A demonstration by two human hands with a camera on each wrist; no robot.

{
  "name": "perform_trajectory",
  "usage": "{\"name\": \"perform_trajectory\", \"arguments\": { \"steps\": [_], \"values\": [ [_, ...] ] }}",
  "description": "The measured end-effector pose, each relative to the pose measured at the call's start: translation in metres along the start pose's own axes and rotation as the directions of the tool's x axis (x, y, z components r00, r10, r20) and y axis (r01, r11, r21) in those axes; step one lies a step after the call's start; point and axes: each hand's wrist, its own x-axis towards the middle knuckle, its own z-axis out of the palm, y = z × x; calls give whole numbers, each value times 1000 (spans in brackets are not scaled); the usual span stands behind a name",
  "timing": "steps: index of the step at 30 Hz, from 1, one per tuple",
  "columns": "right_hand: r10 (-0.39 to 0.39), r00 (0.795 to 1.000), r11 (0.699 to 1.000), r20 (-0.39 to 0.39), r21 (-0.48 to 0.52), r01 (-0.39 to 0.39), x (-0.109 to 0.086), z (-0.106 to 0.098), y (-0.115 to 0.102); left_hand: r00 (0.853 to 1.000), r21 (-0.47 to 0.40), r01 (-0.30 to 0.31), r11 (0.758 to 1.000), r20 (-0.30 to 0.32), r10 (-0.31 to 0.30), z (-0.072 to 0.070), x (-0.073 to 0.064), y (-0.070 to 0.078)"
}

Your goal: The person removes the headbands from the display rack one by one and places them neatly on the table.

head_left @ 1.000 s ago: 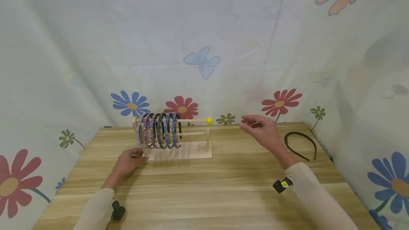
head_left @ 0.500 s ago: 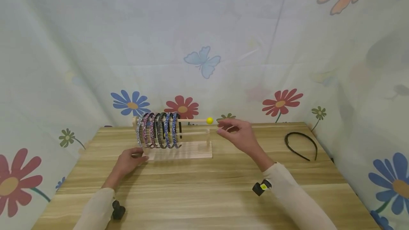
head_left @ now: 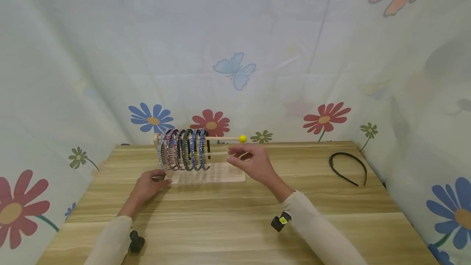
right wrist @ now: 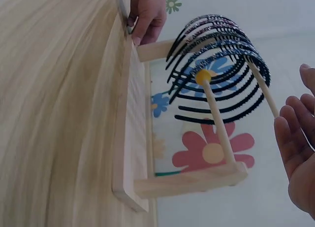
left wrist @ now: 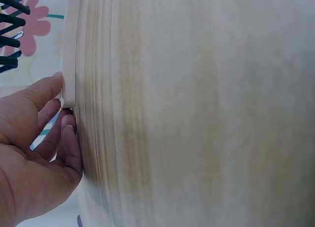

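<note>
A wooden headband stand holds several glittery toothed headbands in silver, pink, dark and blue, bunched toward its left end. Its upper rod ends in a yellow ball. At the base's left end, my left hand grips the corner, thumb on the near edge, as the left wrist view shows. My right hand, loosely curled and holding nothing, hovers before the stand's right end, covering part of its lower rod. In the right wrist view the right fingers appear beside a rod; contact cannot be told.
One dark headband lies on the right of the wood-grain table. A floral cloth hangs behind and along both sides. Each wrist carries a small black camera.
My right hand has travelled left, from right of the yellow ball to the front of the stand's right end. The left hand stays at the base's corner, and the headbands have not moved.
</note>
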Motion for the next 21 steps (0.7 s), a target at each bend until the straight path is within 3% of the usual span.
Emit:
{"name": "perform_trajectory", "arguments": {
  "steps": [12, 21],
  "values": [
    [141, 988, 990, 57, 1, -141, 1, 39, 9, 1000, -13, -2, 1000, -1, 2, 1, 0, 0],
    [155, 986, 988, 64, 2, -155, 7, 62, 12, 1000, 0, -1, 1000, -2, 1, 0, -1, 1]
  ]
}}
